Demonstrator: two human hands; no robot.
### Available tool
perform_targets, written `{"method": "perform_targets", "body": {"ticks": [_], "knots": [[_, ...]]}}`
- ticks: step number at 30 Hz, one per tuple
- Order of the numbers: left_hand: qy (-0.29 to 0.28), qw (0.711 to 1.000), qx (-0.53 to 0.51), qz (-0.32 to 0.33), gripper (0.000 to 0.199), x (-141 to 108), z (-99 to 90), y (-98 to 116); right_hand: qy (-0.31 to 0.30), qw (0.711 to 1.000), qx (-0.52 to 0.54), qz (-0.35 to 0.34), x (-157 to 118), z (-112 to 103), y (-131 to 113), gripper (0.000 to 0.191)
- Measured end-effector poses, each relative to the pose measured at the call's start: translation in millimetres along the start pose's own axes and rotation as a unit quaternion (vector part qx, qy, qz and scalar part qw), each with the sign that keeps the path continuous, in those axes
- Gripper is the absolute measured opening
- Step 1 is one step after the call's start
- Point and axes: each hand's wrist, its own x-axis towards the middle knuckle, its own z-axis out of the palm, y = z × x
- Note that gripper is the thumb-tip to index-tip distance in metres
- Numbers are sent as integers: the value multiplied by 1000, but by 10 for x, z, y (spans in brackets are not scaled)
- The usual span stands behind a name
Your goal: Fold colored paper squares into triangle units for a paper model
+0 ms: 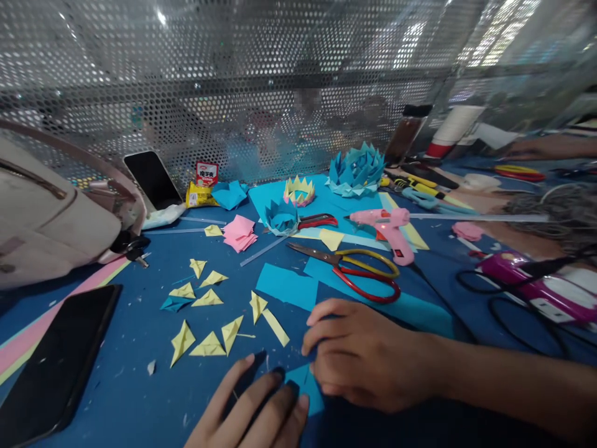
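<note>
A small folded piece of blue paper (305,389) lies on the table between my hands. My left hand (259,407) holds its left side, thumb on the paper, forefinger stretched out. Curled fingers of my right hand (368,354) grip its right edge; their tips are partly hidden. Just beyond lie flat blue paper sheets (286,286) and scissors (357,267) with red and yellow handles. A pale yellow strip (276,328) and several folded yellow paper pieces (208,345) are spread to the left, with one folded blue piece (176,303) among them.
A pink glue gun (392,227) lies behind the scissors, its cord running right. Paper lotuses (357,171) stand at the back by a perforated metal panel (233,93). A black phone (60,361) and a bag (51,211) are left; a purple-and-white device (536,286) is right.
</note>
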Motion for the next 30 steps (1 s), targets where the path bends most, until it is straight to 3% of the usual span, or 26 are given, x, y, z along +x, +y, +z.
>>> {"method": "perform_targets", "body": {"ticks": [3, 6, 14, 21, 30], "knots": [[-56, 996, 24, 63, 35, -7, -84, -76, -44, 999, -9, -29, 3, 40, 39, 22], [-62, 995, 26, 71, 33, 15, -152, -96, -73, 997, 2, -10, 9, 27, 45, 18], [-71, 997, -25, 25, 34, 70, -207, 10, -63, 995, 56, 44, 2, 14, -40, 19], [-43, 987, -139, -68, 49, 45, -106, 65, -101, 989, 75, 79, 11, 39, -36, 25], [-20, 990, -136, -42, 48, -59, -38, 56, -84, 986, 99, 101, -12, 29, -8, 24]]}}
